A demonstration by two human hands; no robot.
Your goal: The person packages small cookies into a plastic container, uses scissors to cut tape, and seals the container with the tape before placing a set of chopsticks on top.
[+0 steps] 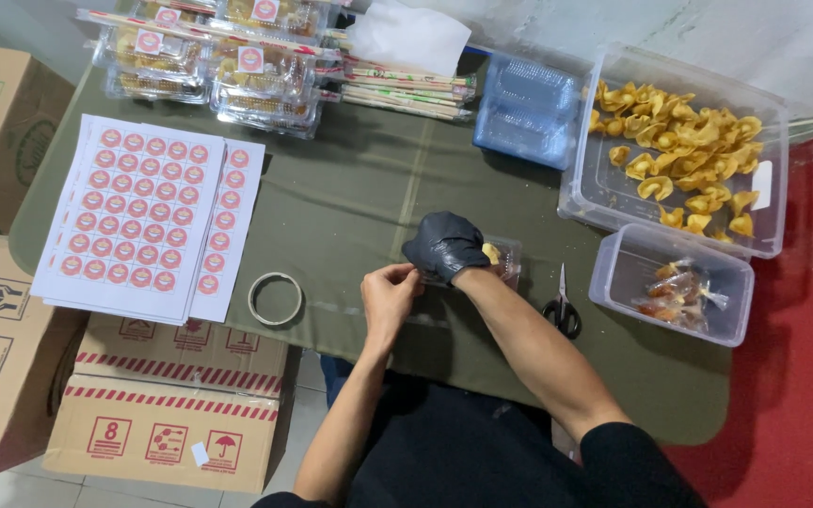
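My right hand (446,246), in a black glove, presses down on a small clear plastic container (504,261) with yellow fried snacks inside, on the green-covered table (350,207). My bare left hand (390,291) is at the container's near left corner with its fingers pinched together; what they pinch is too small to tell. A roll of clear tape (275,299) lies just left of my left hand. Black-handled scissors (562,309) lie to the right of my right forearm.
Sheets of round red stickers (143,212) lie at the left. Packed clear containers (214,56) and wrapped chopsticks (406,89) are at the back, with stacked empty containers (526,110). A large bin of fried snacks (684,150) and a small bin of sauce packets (675,287) stand right. Cardboard boxes (171,404) sit below left.
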